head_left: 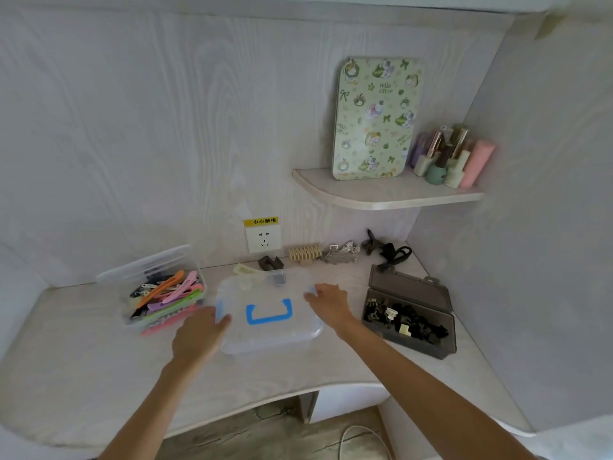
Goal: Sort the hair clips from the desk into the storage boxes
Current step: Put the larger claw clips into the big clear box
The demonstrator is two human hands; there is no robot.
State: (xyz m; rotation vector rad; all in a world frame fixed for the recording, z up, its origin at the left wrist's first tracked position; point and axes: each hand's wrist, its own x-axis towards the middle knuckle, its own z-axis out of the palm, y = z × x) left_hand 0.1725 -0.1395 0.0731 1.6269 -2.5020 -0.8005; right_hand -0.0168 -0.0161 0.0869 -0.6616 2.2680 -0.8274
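Observation:
A clear storage box with a blue handle (268, 313) sits lidded at the desk's middle. My left hand (199, 336) grips its left end at the blue latch, and my right hand (328, 302) holds its right end. To the left stands an open clear box (159, 293) full of long colourful clips. On the right, an open dark box (408, 313) holds small black clips. Loose clips lie along the back wall: a beige claw clip (305, 254), a silver clip (343, 252), black clips (388, 250), a dark clip (270, 262).
A wall socket with a yellow warning label (263, 239) is behind the box. A corner shelf (384, 194) carries a green patterned board (376, 117) and several bottles (451, 157). The desk's curved front edge (232, 413) drops to the floor, where a white cable (361, 436) lies.

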